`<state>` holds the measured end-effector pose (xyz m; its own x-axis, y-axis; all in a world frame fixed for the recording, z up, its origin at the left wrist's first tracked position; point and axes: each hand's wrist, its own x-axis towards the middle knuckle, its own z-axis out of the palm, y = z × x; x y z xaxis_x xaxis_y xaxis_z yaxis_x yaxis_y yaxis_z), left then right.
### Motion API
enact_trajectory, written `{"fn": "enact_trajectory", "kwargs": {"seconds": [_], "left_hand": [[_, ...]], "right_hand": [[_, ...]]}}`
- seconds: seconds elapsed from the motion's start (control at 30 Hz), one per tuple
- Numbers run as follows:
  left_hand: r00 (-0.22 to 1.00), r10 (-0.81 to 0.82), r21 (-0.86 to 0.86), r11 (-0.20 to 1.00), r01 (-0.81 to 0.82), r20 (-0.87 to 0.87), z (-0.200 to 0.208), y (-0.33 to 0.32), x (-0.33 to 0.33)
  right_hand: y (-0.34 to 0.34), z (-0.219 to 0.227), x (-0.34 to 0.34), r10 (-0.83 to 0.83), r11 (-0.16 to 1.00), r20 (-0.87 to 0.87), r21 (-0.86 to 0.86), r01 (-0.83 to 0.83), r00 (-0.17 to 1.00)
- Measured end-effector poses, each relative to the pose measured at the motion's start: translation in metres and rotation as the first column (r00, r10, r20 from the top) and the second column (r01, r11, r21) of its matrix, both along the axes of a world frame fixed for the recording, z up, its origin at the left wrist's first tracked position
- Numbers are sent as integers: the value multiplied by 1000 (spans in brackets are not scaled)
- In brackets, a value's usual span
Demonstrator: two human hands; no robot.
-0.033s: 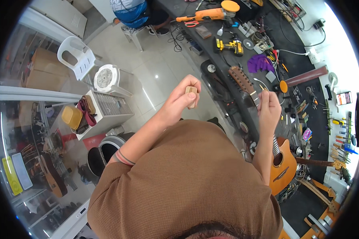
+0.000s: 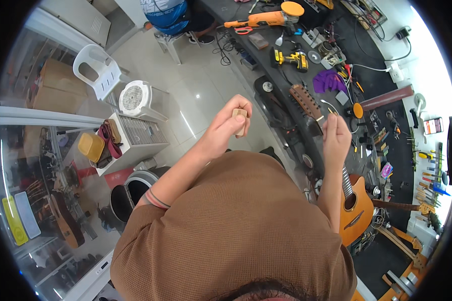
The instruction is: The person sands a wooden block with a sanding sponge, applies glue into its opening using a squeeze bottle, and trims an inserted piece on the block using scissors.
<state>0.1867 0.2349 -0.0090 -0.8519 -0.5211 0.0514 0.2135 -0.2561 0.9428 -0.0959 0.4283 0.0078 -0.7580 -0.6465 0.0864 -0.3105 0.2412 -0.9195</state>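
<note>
Out in front of me, my left hand [image 2: 227, 123] is closed round a small, pale wooden block [image 2: 239, 123], the thumb pressed on its face. My right hand [image 2: 336, 134] is raised by the workbench with thumb and fingers pinched together. A thin, light tip seems to show above that pinch, too small to name. Just left of the right hand lies a brown slotted guitar headstock [image 2: 305, 100] with tuners along it. Below the right wrist, the neck and orange-brown body of an acoustic guitar [image 2: 360, 200] show on the bench side.
The dark workbench carries an orange polisher [image 2: 258, 20], a yellow cordless drill [image 2: 292, 58], a purple cloth [image 2: 329, 81] and several hand tools. On the left stand a white chair [image 2: 101, 83], a white stool [image 2: 134, 99] and a bin [image 2: 120, 201]. Another person [image 2: 163, 15] sits at the far end.
The view has shifted very slightly, and my right hand is a touch further left. My left hand keeps its grip on the wooden block.
</note>
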Motion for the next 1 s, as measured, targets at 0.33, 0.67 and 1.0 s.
{"fn": "enact_trajectory", "kwargs": {"seconds": [0.33,0.67,1.0], "left_hand": [[987,152,45,987,-155,56,-16,-49,49],[953,288,37,956,-292,91,-3,-136,14],[909,395,-68,918,-390,134,9,-247,-64]], "right_hand": [[-113,-10,71,472,842,173,203,-500,864],[-233,-36,35,725,670,30,202,-714,688],[-372,-42,-16,876,476,19,128,-870,482]]}}
